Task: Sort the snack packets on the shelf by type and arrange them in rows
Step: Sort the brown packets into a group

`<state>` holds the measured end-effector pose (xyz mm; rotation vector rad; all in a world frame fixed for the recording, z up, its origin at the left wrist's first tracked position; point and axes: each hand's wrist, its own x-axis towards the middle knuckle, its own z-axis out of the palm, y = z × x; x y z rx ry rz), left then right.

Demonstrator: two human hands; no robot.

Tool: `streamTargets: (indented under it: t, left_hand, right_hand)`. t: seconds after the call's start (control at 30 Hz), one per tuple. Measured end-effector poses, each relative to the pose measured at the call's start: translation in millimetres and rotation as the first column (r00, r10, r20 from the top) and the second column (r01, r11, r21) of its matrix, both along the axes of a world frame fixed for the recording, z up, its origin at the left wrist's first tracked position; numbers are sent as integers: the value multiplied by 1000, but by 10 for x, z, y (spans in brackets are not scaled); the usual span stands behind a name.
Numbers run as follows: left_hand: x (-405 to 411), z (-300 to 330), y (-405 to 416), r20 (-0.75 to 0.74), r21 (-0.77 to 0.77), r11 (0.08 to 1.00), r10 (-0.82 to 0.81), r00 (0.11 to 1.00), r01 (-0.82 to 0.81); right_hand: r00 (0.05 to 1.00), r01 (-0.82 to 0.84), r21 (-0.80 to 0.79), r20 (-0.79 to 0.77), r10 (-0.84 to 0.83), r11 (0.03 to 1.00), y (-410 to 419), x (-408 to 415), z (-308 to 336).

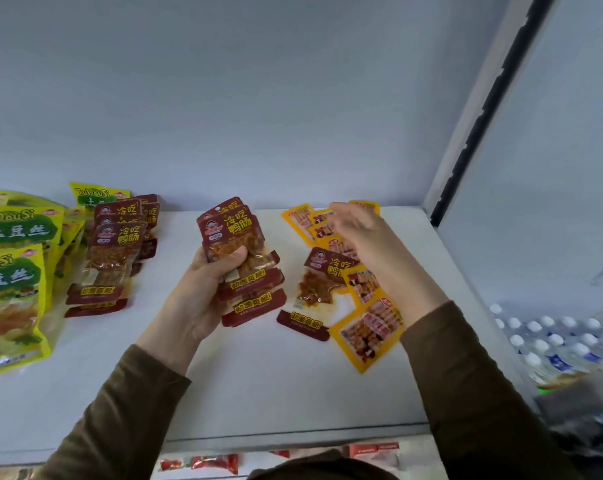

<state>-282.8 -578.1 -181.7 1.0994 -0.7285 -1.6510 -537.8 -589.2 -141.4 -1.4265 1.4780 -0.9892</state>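
Observation:
My left hand (203,289) grips a fanned stack of dark red snack packets (244,258) above the middle of the white shelf (258,382). My right hand (366,244) hovers with relaxed, straight fingers over a loose pile at the right, holding nothing. That pile holds several yellow packets (371,332) and one more dark red packet (319,282) lying partly under them. A row of dark red packets (114,251) lies at the left. Further left lie large yellow-green packets (10,271).
The shelf's back wall (258,116) and right upright post (473,133) close in the space. Bottled water (563,344) sits below at the right. More red packets (213,464) show on the shelf underneath, past the front edge.

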Motion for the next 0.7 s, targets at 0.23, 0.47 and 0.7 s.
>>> streamTargets:
  t: [0.23, 0.47, 0.7]
  left_hand:
    - [132, -106, 56, 39, -40, 999, -25, 999, 27]
    - [51, -144, 129, 49, -17, 1000, -10, 999, 11]
    - [74, -131, 153, 33, 0, 1000, 24, 999, -24]
  right_hand:
    - [584, -188, 19, -802, 127, 982, 188, 51, -379]
    - [399, -201, 111, -898, 184, 973, 40, 153, -335]
    - [408, -336, 267, -823, 395, 903, -105, 192, -217]
